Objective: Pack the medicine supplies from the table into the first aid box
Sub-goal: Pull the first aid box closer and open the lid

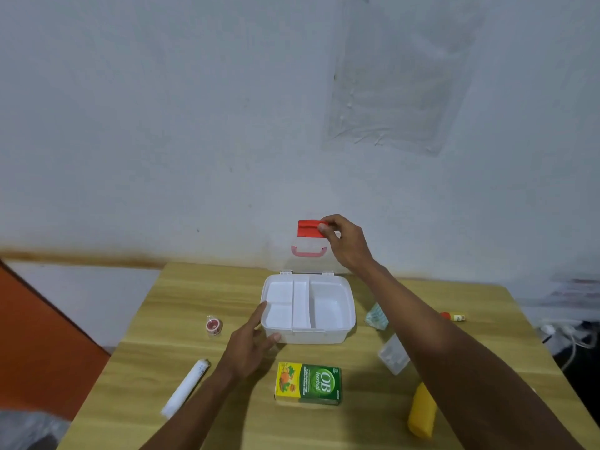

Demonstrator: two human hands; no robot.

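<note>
The white first aid box (349, 306) stands open on the wooden table (194, 287), its inner compartments holding nothing. Its clear lid (282, 254) is raised upright, with a pink handle (308, 251) and a red latch (308, 229) at the top edge. My right hand (344, 241) pinches the red latch. My left hand (251, 342) rests against the box's front left corner, thumb on the rim. On the table lie a green and yellow OB herbal carton (308, 383), a white roll (186, 388), a small red tape roll (213, 325), a yellow item (422, 410) and a clear blister pack (393, 355).
A pale teal packet (376, 316) lies just right of the box, partly under my right arm. A small red and yellow tube (454, 317) sits at the far right. White cables (565, 336) lie off the table's right side. The wall (227, 141) stands right behind the table.
</note>
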